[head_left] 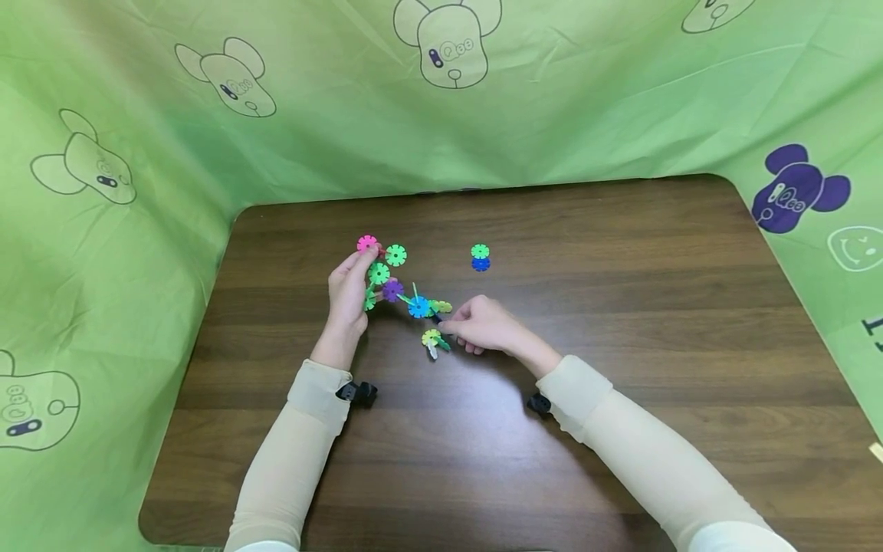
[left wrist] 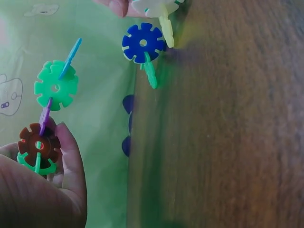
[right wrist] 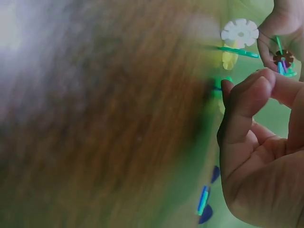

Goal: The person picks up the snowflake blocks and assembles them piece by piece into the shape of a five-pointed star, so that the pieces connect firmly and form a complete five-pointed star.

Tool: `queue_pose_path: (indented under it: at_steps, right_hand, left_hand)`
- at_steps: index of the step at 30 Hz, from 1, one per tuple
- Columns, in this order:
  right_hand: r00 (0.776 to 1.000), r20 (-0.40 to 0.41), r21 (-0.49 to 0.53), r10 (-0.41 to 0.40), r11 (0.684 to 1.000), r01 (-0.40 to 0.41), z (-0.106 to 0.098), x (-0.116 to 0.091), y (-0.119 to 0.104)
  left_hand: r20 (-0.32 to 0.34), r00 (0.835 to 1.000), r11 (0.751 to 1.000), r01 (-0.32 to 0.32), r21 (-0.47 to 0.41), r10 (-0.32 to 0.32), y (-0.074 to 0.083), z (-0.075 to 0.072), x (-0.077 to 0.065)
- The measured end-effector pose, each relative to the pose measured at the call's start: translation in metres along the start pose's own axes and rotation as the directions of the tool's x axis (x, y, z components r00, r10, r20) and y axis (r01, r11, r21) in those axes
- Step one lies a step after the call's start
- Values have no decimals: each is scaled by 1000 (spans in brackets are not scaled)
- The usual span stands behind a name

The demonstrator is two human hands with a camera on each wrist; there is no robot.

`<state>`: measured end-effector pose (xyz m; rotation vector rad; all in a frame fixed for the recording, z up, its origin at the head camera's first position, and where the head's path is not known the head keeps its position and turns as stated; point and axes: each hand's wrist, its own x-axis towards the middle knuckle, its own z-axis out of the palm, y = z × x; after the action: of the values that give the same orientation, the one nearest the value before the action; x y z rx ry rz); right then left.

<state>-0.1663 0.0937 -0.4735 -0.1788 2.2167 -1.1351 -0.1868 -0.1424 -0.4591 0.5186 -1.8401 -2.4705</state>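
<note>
Sleeves point(head_left: 638, 448) nearest; left fingers point(head_left: 362, 263) grip disc chain point(head_left: 392, 290), right fingers point(head_left: 455, 327) pinch dark piece point(head_left: 436, 317); disc cluster point(head_left: 431, 337) beside, pair point(head_left: 480, 264) beyond.

a green cloth point(head_left: 331, 115) with cartoon heads hangs around a brown wood-grain table point(head_left: 621, 253).

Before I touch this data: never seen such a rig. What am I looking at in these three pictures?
No machine here, just a person's two bare hands. The wide picture looks down from the head; the close ones come from the left and right wrists and show the scene turned sideways. The left hand holds some joined notched discs. The right hand is beside a blue disc; what its fingertips grip, if anything, is unclear. On the wooden table rest a green-and-blue pair, farther off, and a yellow, green and white cluster, nearer.
</note>
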Motion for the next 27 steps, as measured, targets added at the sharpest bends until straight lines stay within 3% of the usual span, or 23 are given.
queue_pose_path:
  at_steps: [16, 27]
  right_hand:
    - [994, 98, 117, 37, 992, -48, 8, 12, 1]
    - [990, 139, 174, 11, 984, -35, 4, 15, 6]
  left_hand:
    - [-14, 999, 998, -39, 40, 39, -4, 2, 0]
    - [0, 1000, 999, -16, 29, 16, -5, 6, 0]
